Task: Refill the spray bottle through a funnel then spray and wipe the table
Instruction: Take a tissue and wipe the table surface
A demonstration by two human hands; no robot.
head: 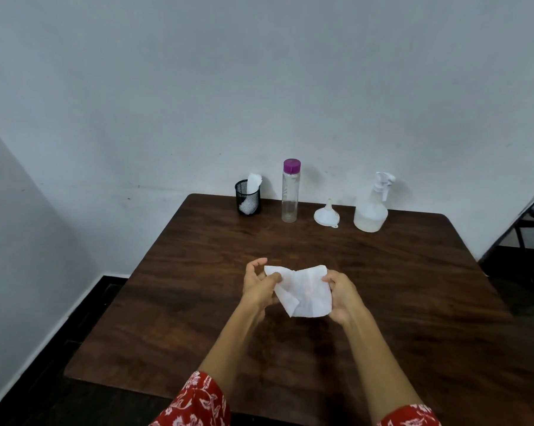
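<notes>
Above the middle of the dark wooden table [198,302], both hands hold a white tissue [302,293] spread between them. My left hand [259,284] pinches its left corner, and my right hand [344,295] grips its right edge. Along the far edge stands a translucent spray bottle [371,207] with a white trigger head, at the right. A white funnel [327,214] rests upside down to its left. Further left stands a tall clear bottle [290,192] with a purple cap.
A black mesh cup [248,196] holding white tissues stands at the far left of the row. The table backs onto a pale wall. A dark chair frame [533,216] shows at the right edge.
</notes>
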